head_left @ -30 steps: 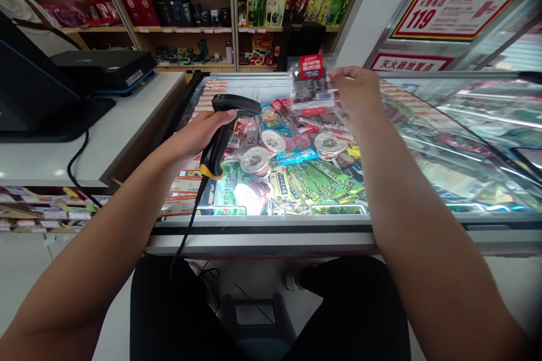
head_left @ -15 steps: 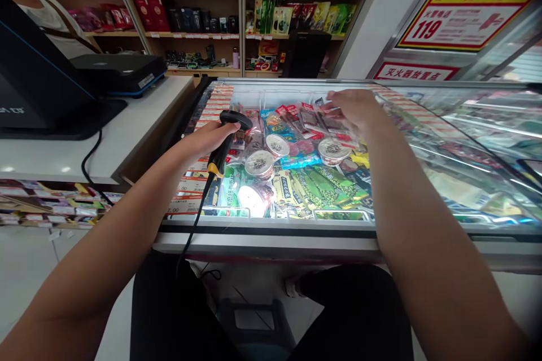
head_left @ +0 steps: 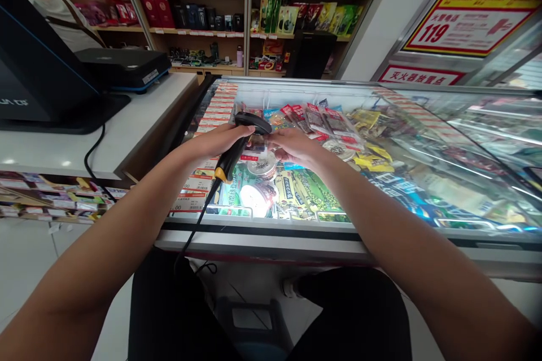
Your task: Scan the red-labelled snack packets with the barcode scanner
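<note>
My left hand point(head_left: 228, 138) is closed round the handle of a black and yellow barcode scanner point(head_left: 231, 159), held over the open part of a chest freezer. Just right of the scanner's head is my right hand point(head_left: 292, 144), its fingers curled together. A clear packet with a red band point(head_left: 255, 156) shows below the scanner, close to the right fingertips; whether they grip it is hidden. Under my hands lie round lidded tubs point(head_left: 261, 166), green packets point(head_left: 328, 189) and red-topped clear packets point(head_left: 336, 121).
The freezer's front rim point(head_left: 271, 232) runs across before my knees. A glass lid point(head_left: 449, 152) covers its right part. On the left, a counter point(head_left: 139, 118) bears a monitor point(head_left: 38, 56) and a black device point(head_left: 122, 65). Behind it stands a person point(head_left: 59, 17). The scanner's cord point(head_left: 197, 225) hangs over the rim.
My right hand has come left and nearer, from the back right packets to beside the scanner's head. The scanner in my left hand has shifted slightly right.
</note>
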